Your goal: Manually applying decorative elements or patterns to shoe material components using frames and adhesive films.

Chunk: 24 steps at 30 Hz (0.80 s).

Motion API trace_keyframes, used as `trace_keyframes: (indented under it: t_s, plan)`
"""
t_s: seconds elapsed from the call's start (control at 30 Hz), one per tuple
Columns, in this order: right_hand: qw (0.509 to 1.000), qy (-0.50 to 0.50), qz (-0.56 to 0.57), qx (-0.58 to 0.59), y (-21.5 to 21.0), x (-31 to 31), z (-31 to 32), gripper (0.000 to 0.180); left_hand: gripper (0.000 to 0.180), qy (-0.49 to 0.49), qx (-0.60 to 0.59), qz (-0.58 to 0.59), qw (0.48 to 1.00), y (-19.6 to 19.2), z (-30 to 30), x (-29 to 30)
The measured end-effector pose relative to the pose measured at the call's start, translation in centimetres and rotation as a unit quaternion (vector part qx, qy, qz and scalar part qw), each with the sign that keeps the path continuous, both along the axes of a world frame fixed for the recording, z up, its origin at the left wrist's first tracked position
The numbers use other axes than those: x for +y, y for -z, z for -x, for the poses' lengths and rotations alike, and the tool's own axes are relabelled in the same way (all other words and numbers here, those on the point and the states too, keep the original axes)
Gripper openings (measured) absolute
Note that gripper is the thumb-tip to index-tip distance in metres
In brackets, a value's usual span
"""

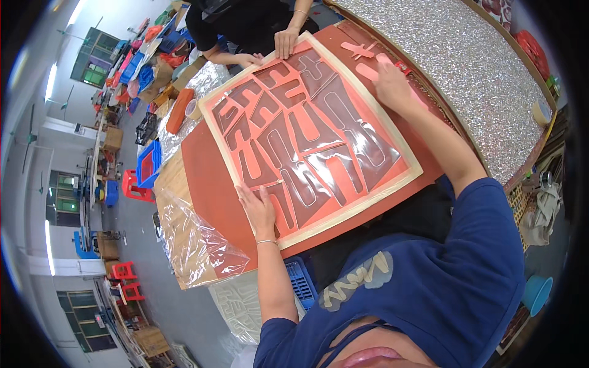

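A coral-pink panel [322, 187] in a pale wooden frame [334, 219] lies before me, with cut-out shapes and shiny clear film pieces [375, 145] over them. On the frame's left side rests my left hand [257, 211], its fingers stretched out and its thumb apart, holding nothing. Beyond the frame's right side, my right hand [392, 84] is closed around a pink strip [367, 72] whose rounded end sticks out. Other small pink cut pieces [357, 50] lie just past it on the red-brown board [215, 175]. The right palm is hidden.
Another person's hands [286, 43] rest on the frame's far edge. A large glittery silver sheet [454, 55] with a roll of tape [540, 113] lies at right. Crinkled clear film [199, 242] covers the table's left part. A blue crate [299, 283] sits below; red stools [127, 281] stand left.
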State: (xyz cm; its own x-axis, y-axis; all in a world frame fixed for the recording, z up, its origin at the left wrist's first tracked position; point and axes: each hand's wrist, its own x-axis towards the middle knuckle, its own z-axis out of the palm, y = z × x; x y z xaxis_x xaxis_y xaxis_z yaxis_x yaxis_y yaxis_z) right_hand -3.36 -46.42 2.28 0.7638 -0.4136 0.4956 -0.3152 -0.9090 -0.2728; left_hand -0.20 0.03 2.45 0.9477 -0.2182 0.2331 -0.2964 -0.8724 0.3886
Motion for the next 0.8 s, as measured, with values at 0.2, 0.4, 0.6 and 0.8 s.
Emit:
trace_keyframes:
  t_s: [0.2, 0.4, 0.6, 0.8]
  plan:
    - [0.973, 0.079, -0.047, 0.210, -2.2, -2.4, 5.6, 0.049, 0.059, 0.023, -0.021, 0.330, 0.944, 0.6, 0.4, 0.9]
    - [0.950, 0.029, -0.179, 0.254, -2.8, -4.6, 7.4, 0.056, 0.041, -0.086, 0.063, 0.655, 0.748, 0.3, 1.7, 3.1]
    - [0.961, 0.004, -0.198, 0.192, -1.7, -4.6, 9.4, 0.054, 0.033, -0.042, 0.086, 0.454, 0.886, 2.4, 6.9, 0.8]
    - [0.978, -0.053, -0.165, -0.113, -1.5, -7.7, 9.1, 0.033, 0.034, 0.092, -0.114, -0.003, 0.989, -0.2, 12.3, -4.3]
